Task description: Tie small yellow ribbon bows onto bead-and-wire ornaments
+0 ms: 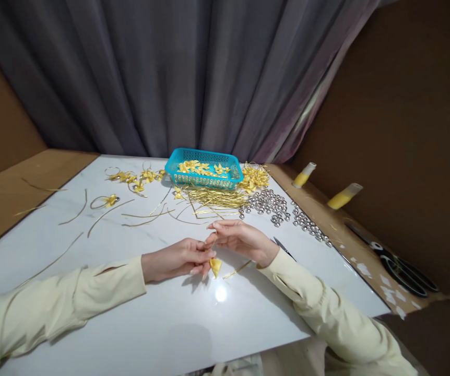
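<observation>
My left hand [184,258] is closed in a pinch, with a yellow ribbon flower [216,268] hanging just below its fingertips. Rising from the flower between my hands is a thin gold tie [213,241]. My right hand [243,239] is bent over the top of that tie, its fingertips closed around the upper end. Exactly how the fingers meet there is partly hidden. On the white tabletop just under my right wrist lies another short gold tie [237,269].
A turquoise basket [205,183] of yellow flowers stands at the back. In front lie a bundle of gold ties [217,197] and many silver beads [268,203]. Finished-looking flower loops [110,200] sit left. Large scissors [399,266] and two yellow-filled tubes [344,196] are right. A dark pointed tool [284,248] lies behind my right wrist.
</observation>
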Demonstrator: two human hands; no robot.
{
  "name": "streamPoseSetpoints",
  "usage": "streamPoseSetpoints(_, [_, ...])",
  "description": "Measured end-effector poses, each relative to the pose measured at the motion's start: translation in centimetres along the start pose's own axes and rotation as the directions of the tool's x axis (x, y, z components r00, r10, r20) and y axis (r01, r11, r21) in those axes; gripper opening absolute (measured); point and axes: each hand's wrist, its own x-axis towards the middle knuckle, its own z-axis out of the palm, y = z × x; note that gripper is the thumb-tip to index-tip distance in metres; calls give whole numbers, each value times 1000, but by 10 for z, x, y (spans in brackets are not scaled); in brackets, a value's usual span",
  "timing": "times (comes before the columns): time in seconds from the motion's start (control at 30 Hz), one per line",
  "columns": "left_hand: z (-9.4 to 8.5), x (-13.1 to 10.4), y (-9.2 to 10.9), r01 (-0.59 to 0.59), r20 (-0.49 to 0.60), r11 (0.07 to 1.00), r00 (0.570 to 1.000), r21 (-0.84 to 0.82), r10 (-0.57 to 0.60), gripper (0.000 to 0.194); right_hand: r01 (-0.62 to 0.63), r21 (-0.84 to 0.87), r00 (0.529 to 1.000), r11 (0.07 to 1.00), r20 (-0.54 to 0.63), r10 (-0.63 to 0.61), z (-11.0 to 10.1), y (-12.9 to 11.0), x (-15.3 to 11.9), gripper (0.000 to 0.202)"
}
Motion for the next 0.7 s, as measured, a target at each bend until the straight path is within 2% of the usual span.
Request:
streamPoseSetpoints(0.13, [-1, 0, -1, -7, 0, 1000, 1000, -15, 7, 29, 23, -2, 1000, 1000, 20, -23, 1, -5, -2, 25])
streamPoseSetpoints(0.23, [0, 0, -1, -18, -2, 999, 1000, -27, 18, 22, 123, -57, 990, 991, -59, -126, -2, -20, -11, 24])
streamPoseSetpoints(0.27, [0, -1, 0, -27, -8, 999, 1000, -33, 27, 26, 174, -94, 978, 980, -101, -183, -2, -27, -18, 23])
streamPoseSetpoints(0.37, [2, -1, 0, -48, -40, 997, 998, -64, 46, 37, 304, -257, 893, 917, -260, -368, -2, -46, -52, 18])
streamPoseSetpoints(0.4, [2, -1, 0, -51, -50, 996, 998, -73, 48, 36, 301, -302, 880, 905, -277, -385, 0, -50, -66, 18])
streamPoseSetpoints(0.47, [2, -2, -1, -57, -64, 995, 997, -76, 52, 31, 263, -382, 888, 886, -264, -377, 5, -50, -91, 20])
streamPoseSetpoints(0.57, [2, -2, -3, -72, -67, 997, 995, -29, 70, 25, 199, -502, 850, 842, -339, -404, 16, -32, -115, 19])
streamPoseSetpoints(0.6, [2, -2, -3, -81, -66, 997, 995, 2, 81, 24, 121, -508, 845, 853, -397, -357, 20, -23, -117, 19])
streamPoseSetpoints(0.7, [4, -3, -3, -106, -56, 987, 992, 122, 113, 23, -7, -402, 877, 916, -443, -187, 32, 4, -110, 22])
